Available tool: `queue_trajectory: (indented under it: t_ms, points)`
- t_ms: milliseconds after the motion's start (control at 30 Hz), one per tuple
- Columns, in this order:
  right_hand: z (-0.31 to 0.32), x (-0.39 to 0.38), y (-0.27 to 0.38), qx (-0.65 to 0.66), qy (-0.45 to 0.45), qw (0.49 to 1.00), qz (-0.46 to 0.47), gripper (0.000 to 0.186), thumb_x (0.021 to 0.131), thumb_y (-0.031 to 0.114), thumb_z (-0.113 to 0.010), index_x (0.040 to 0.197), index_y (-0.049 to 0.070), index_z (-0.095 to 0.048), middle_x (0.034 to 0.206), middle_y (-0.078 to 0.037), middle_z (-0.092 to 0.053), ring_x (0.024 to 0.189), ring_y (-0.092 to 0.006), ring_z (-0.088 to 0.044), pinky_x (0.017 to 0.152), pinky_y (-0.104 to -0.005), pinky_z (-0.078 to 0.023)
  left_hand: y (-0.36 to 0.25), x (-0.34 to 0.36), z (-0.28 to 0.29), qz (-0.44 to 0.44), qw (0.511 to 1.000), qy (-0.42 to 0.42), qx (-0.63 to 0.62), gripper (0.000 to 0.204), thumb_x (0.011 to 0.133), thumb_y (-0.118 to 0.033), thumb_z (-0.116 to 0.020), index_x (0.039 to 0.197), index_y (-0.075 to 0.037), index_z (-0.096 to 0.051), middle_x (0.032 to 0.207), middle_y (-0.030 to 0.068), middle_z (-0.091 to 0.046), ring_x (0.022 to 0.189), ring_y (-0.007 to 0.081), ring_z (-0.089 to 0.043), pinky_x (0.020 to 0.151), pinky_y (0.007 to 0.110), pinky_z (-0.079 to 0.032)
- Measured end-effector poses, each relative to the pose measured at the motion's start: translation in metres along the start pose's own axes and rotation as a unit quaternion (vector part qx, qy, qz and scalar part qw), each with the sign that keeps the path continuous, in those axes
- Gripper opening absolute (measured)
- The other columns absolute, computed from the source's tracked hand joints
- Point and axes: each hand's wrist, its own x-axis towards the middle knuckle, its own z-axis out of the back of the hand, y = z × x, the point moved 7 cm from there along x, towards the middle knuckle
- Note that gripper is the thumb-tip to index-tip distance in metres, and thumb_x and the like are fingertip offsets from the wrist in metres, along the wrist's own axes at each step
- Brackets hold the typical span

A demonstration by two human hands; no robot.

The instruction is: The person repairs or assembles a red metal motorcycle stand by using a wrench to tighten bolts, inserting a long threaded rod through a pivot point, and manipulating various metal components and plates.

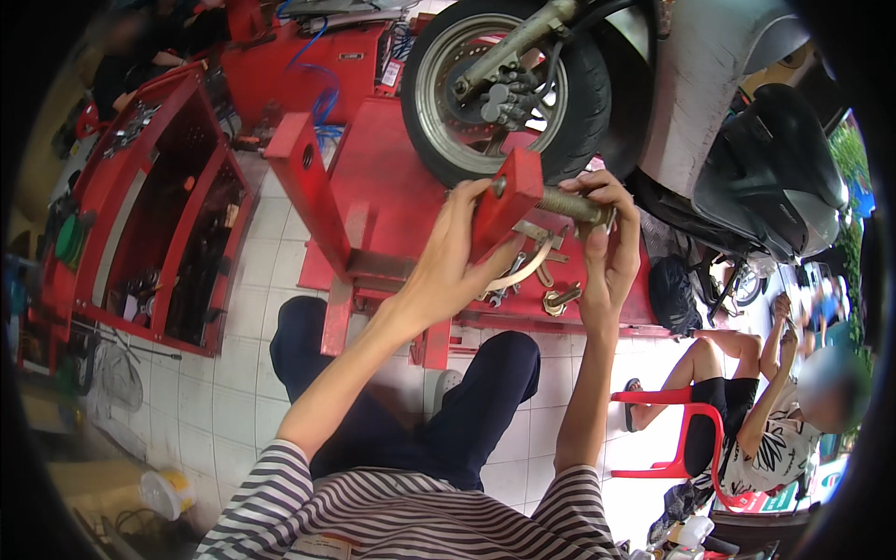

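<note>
1. Head view, near the centre: the left hand (450,247) is wrapped around the right-hand red post (507,207), thumb on the near side and fingers on the left, below a round hole.
2. The right hand (611,241) pinches the outer end of a threaded bolt (567,206), fingers over it and thumb beneath; the bolt sticks out from the post's right face.
3. To turn it well, I would keep the bolt square to that face, let the left hand take the sideways load, and roll it in short, even turns; if it binds, back off and realign rather than force it.
4. On the red platform (627,301), a second bolt (563,299) lies just beyond the right wrist's left side, worth keeping clear of the elbow.
</note>
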Motion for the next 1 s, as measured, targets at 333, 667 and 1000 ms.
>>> queue_trajectory:
  t_ms: [333,667,1000]
  points:
    - [0.001,-0.005,0.004,-0.171,-0.037,0.980,0.091,0.027,0.104,0.018,-0.043,0.119,-0.002,-0.050,0.116,-0.020,-0.059,0.103,-0.0264,-0.060,0.097,-0.0384,-0.043,0.034,-0.028,0.141,0.049,0.984,-0.153,0.075,0.043,0.082,-0.018,-0.077,0.112,0.002,-0.053,0.114,0.0155,-0.055,0.106,0.0212,-0.055,0.087,0.036,-0.046]
    - [0.035,-0.020,-0.024,-0.105,-0.128,0.984,0.057,0.050,0.103,0.051,-0.035,0.119,0.003,-0.040,0.117,-0.022,-0.049,0.093,-0.0265,-0.059,0.086,-0.0394,-0.049,0.087,-0.044,0.094,0.104,0.973,-0.062,-0.197,0.013,0.089,0.000,-0.064,0.095,-0.001,-0.053,0.073,0.0035,-0.052,0.055,0.0103,-0.047,0.050,0.024,-0.035]
    - [0.032,-0.032,-0.019,-0.011,-0.128,0.991,0.048,0.047,0.102,0.044,-0.042,0.126,0.004,-0.041,0.124,-0.023,-0.050,0.106,-0.0313,-0.060,0.098,-0.0452,-0.045,0.080,-0.046,0.093,0.056,0.980,-0.049,-0.186,0.013,0.087,0.003,-0.063,0.090,-0.002,-0.051,0.078,0.0040,-0.047,0.068,0.0128,-0.045,0.063,0.028,-0.036]
